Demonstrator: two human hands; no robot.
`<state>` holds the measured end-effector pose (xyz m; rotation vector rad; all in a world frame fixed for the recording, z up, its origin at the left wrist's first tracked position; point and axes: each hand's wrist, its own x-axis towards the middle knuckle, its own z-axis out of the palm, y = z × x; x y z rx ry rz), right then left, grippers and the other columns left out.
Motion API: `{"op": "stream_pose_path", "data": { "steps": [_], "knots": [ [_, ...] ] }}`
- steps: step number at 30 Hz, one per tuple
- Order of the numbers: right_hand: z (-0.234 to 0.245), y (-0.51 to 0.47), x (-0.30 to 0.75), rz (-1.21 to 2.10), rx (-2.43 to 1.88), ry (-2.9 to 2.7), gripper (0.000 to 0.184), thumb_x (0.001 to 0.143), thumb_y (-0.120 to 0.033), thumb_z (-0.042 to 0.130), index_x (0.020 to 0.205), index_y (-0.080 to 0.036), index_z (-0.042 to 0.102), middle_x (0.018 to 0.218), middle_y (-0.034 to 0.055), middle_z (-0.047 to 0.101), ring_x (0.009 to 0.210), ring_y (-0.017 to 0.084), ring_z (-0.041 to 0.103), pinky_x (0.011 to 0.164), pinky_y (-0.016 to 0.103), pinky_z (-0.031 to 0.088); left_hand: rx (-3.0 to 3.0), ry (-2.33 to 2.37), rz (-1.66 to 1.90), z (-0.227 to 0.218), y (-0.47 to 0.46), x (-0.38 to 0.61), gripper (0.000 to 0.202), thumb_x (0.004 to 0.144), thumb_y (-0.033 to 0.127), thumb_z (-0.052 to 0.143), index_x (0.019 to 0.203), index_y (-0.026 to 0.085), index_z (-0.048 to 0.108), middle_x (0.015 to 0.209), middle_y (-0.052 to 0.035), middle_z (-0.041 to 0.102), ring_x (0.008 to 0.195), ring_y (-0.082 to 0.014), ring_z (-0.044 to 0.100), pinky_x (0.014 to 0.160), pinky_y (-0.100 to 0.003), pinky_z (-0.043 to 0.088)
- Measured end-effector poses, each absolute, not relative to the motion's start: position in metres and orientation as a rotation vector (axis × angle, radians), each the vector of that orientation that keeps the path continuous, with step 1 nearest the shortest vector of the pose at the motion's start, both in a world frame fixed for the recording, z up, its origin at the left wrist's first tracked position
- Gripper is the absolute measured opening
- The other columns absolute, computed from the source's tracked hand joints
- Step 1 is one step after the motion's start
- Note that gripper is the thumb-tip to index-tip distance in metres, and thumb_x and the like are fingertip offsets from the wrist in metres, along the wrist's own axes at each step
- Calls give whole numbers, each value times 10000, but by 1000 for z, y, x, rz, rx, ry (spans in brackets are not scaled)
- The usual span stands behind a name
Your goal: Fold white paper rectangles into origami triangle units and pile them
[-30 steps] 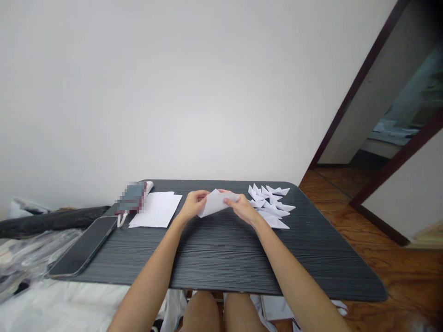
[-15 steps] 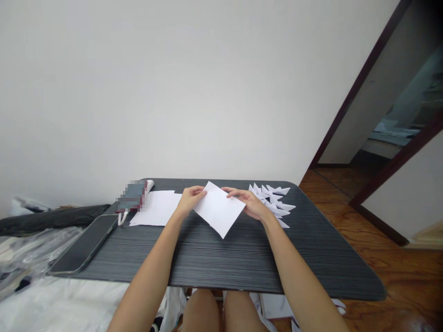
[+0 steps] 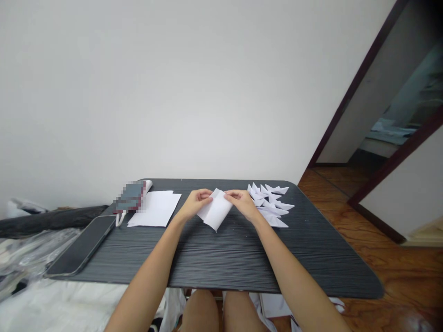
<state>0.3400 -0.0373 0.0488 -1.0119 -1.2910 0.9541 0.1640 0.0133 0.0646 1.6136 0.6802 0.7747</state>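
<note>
A white sheet of paper (image 3: 219, 210) is held just above the table, its right side bent over toward the left. My left hand (image 3: 198, 202) pinches its upper left edge between thumb and fingers. On the opposite side, my right hand (image 3: 242, 201) grips the curled-over part near the top corner. The sheet's lower corner points toward me. Close to my right hand lie several folded white paper pieces (image 3: 273, 207) with pointed ends. Left of my left hand rests a stack of flat white paper sheets (image 3: 155, 210).
The dark table (image 3: 221, 263) has a rounded edge and stands against a white wall. On its left are a smartphone (image 3: 83, 246) and a partly pixelated dark object (image 3: 129, 197) with a white strap. Plastic-wrapped items (image 3: 44, 244) lie beyond the left edge.
The paper lay flat and diamond-shaped between my hands; now its right side is bent over to the left. My right hand has moved left, nearer my left hand.
</note>
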Motion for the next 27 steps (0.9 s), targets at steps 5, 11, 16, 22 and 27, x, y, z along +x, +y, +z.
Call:
{"op": "stream_pose_path", "data": {
  "steps": [5,11,16,22,27],
  "knots": [
    [49,-38,332,826,-1111,-1325,163,618,-292,596,658,-136,619,655,34,616,608,142,539,584,262,407,1728,708,727,67,8,167,283,668,203,514,939,122,528,720,-45,633,540,-117,542,479,-197,372],
    [50,-41,330,644,-1168,-1416,172,655,-316,552,656,-150,596,657,23,596,627,143,529,588,257,399,2135,784,815,70,2,168,264,706,157,377,882,133,572,559,10,557,483,-99,458,473,-200,316],
    [52,-44,327,509,-1190,-1527,186,695,-336,515,643,-166,572,632,12,577,611,136,516,589,256,392,2354,852,940,70,-6,173,273,792,275,348,866,152,581,600,-4,562,528,-109,475,524,-211,332],
    [53,-46,325,442,-1209,-1550,191,708,-338,507,641,-166,557,628,11,570,605,131,513,576,243,380,2333,817,968,65,-8,177,279,800,299,358,888,140,571,677,-31,597,573,-113,518,539,-199,361],
    [53,-46,325,423,-1206,-1558,185,713,-328,503,651,-163,560,640,13,575,612,134,519,583,248,375,2364,828,946,63,-5,176,295,805,303,344,863,133,578,664,-32,590,554,-107,500,532,-199,356]
  ]
}}
